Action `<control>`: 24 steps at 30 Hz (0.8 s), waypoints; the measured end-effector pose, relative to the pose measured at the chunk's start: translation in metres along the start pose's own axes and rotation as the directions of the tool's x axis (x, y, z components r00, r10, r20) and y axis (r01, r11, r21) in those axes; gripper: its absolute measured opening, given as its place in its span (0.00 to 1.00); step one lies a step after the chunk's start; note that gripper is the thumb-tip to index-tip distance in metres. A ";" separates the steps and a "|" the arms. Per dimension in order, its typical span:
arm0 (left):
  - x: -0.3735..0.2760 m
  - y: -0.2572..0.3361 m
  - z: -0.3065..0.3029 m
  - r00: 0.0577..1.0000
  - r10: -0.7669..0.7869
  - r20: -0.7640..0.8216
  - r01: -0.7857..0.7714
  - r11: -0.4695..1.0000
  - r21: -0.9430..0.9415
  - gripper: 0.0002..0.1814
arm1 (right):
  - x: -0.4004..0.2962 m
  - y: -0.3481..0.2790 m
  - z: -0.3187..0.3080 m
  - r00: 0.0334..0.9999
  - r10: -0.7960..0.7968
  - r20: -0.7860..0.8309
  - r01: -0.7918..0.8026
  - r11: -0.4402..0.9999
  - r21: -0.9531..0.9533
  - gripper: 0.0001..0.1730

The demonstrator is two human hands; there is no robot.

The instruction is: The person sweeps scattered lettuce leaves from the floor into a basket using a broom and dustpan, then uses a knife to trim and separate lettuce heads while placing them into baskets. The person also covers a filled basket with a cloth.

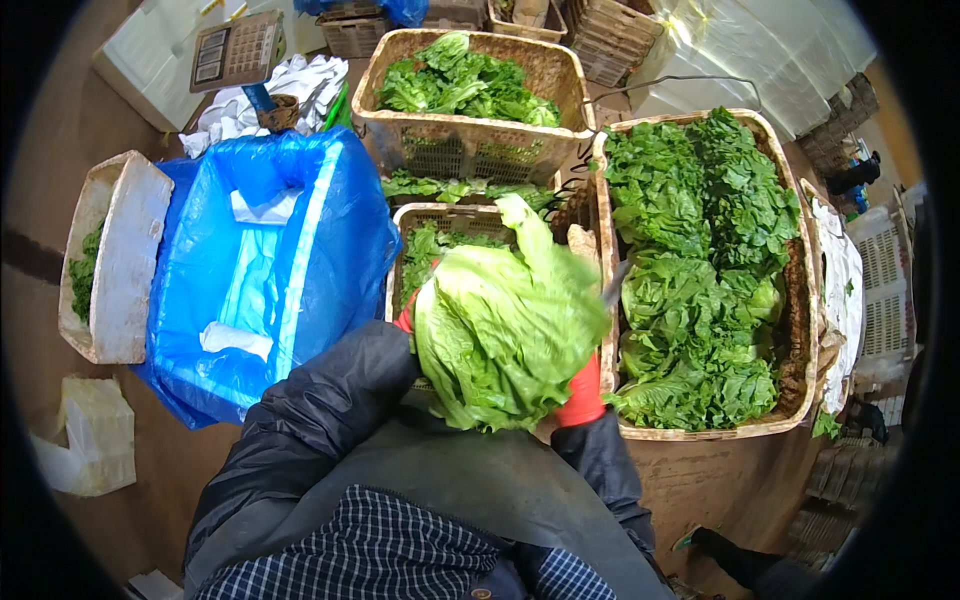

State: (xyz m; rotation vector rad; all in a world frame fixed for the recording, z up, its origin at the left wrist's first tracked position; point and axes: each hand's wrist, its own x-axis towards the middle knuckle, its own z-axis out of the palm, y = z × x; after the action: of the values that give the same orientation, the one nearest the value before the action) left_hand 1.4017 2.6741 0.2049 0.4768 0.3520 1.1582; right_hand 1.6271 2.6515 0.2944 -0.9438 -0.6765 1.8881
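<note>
A large head of light green leaf lettuce (502,337) hangs in front of my apron, its right side blurred. My left hand (406,313), in a red glove, holds it from the left, fingers mostly hidden behind the leaves. My right hand (583,394), also red-gloved, is at the lettuce's lower right, with only the wrist part showing. A blurred metal blade, apparently a knife (616,282), juts from behind the leaves above that hand; its handle is hidden. Under the lettuce is a plastic crate (391,281) with loose green leaves (420,255).
On the right, a big crate (720,433) holds stacked lettuce heads (697,330). Another lettuce crate (472,127) stands ahead. Left are a blue-bag-lined box (337,225), a white foam box (127,255) and a scale (236,52). Someone's leg (731,555) shows lower right.
</note>
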 end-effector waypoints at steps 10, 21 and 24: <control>-0.075 0.009 -0.069 0.783 -0.342 -0.520 0.518 -0.104 0.849 0.26 | -0.008 -0.111 0.002 0.753 -0.388 0.531 0.509 -0.167 -0.844 0.21; -0.029 0.026 0.009 0.981 0.131 -0.145 -0.057 0.902 0.427 0.39 | 0.012 0.031 -0.051 0.984 -0.076 0.163 0.136 0.907 -0.398 0.24; -0.108 0.003 -0.041 0.873 0.281 -0.398 -0.297 0.955 0.021 0.27 | 0.012 0.044 -0.017 0.974 0.225 0.002 -0.204 0.887 -0.415 0.27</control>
State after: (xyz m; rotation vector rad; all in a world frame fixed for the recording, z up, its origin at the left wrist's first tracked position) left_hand 1.3395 2.5821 0.1745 0.2570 0.6232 1.5579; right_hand 1.6168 2.6433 0.2478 -1.2858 -1.0691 2.0059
